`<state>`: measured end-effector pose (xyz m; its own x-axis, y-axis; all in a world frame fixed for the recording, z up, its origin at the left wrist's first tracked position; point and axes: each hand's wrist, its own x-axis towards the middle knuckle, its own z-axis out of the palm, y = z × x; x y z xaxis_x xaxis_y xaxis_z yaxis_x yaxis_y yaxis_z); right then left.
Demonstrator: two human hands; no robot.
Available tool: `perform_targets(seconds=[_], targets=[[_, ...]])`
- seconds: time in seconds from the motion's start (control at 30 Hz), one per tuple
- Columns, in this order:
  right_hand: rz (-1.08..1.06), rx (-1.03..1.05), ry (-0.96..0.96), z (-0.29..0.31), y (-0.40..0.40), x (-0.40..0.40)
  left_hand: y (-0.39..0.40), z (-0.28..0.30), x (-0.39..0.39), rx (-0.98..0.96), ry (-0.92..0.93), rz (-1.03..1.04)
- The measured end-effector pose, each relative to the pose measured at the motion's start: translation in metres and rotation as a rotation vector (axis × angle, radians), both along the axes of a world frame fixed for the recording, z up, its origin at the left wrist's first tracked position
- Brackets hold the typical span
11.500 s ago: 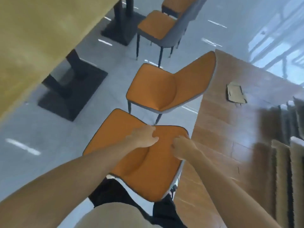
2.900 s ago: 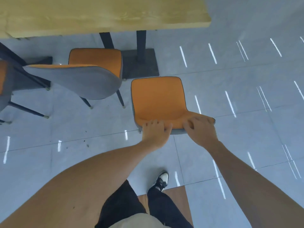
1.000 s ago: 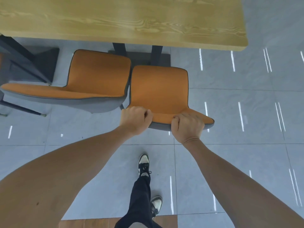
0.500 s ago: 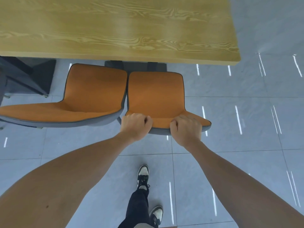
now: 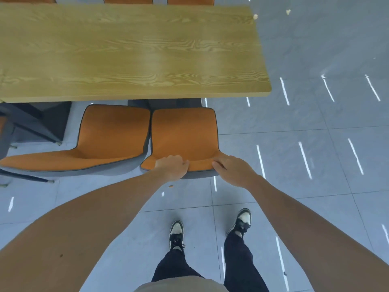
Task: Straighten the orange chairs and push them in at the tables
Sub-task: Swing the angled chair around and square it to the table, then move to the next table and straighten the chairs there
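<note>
A: Where the two hands meet it, what does the chair look like?

B: The right-hand orange chair (image 5: 183, 135) has a smooth orange seat and backrest in one moulded shell, edged in dark piping, with a grey outer back. The left hand (image 5: 171, 166) curls over the top edge of the backrest, fingers hooked onto the orange face. The right hand (image 5: 231, 169) lies on the same edge further right, its fingers bent over the rim and gripping it.

A: And where does it stand?

B: At the near long side of the wooden bench (image 5: 134, 53), seat front just at the bench edge, beside the left-hand orange chair (image 5: 109, 135); their seats almost touch. That one is turned at an angle, its backrest sweeping out to the left.

A: How many of each?

B: Two orange chairs on this side, three orange chair tops (image 5: 190, 0) showing past the far edge, one bench in full. A dark chair frame (image 5: 31, 123) sits at the left. Two shoes (image 5: 176, 233) on the grey tiled floor (image 5: 315, 165)
</note>
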<state>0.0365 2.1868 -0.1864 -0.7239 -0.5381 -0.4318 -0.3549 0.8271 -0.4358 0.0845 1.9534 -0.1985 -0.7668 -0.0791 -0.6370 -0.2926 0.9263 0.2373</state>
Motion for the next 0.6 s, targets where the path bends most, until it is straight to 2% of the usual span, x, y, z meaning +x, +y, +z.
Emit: perform_targets(seconds=[0.13,0.33,0.6], targets=[[0.003,0.163,-0.205,0.011,0.051,-0.067,0.045,0.024,-0.058,-0.049,-0.072,-0.045],[0.022,0.24,-0.014,0.027,0.146,-0.205,0.143,0.065,-0.189,-0.055,0.092,0.004],[0.059,0.272,0.066,0.077,0.235,-0.377,0.266,0.105,-0.347,-0.056,0.222,0.007]])
